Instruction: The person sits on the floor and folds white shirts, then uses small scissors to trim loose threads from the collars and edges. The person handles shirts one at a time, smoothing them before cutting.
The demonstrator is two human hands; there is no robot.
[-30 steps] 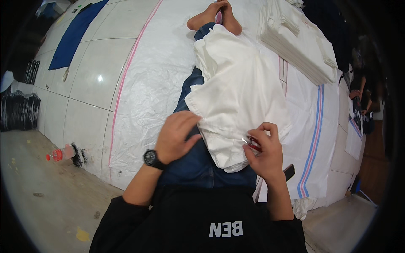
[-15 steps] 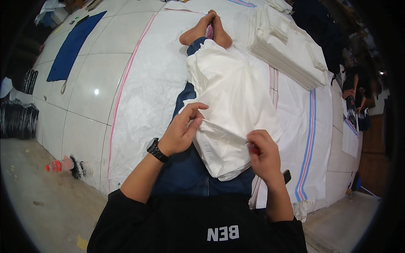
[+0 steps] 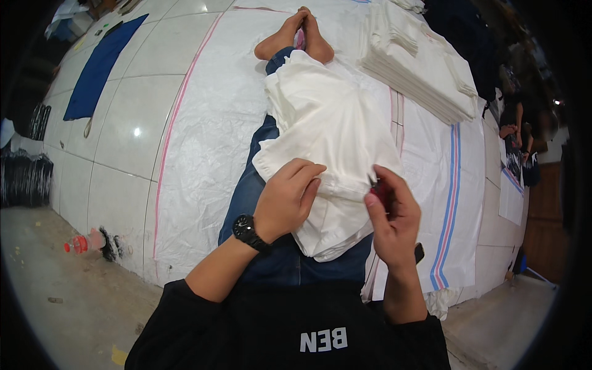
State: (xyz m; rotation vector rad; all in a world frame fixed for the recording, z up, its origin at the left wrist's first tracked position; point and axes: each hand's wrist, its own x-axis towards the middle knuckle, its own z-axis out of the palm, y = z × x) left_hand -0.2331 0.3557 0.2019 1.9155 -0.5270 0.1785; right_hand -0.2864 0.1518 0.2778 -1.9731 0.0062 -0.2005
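Observation:
A white garment (image 3: 333, 126) lies spread and rumpled over my outstretched legs in blue jeans (image 3: 237, 206). Its folded lower part hangs between my hands, with a seam or hem running across. My left hand (image 3: 283, 197) pinches the cloth at that seam, thumb against fingers. Closed round small red thread snips (image 3: 385, 195) is my right hand (image 3: 396, 225). Their dark pointed tips stick out beside the right end of the seam. Whether the blades touch the cloth I cannot tell.
A stack of folded white garments (image 3: 419, 68) stands at the far right on white plastic sheeting (image 3: 203, 154). Blue cloth (image 3: 105, 68) lies on the tiles at left, a red-capped bottle (image 3: 83, 242) nearer. Another person (image 3: 518, 132) is at the right edge.
My left hand has moved right and slightly down along the cloth. The right hand has turned and moved slightly right, bringing the red snips into clearer view.

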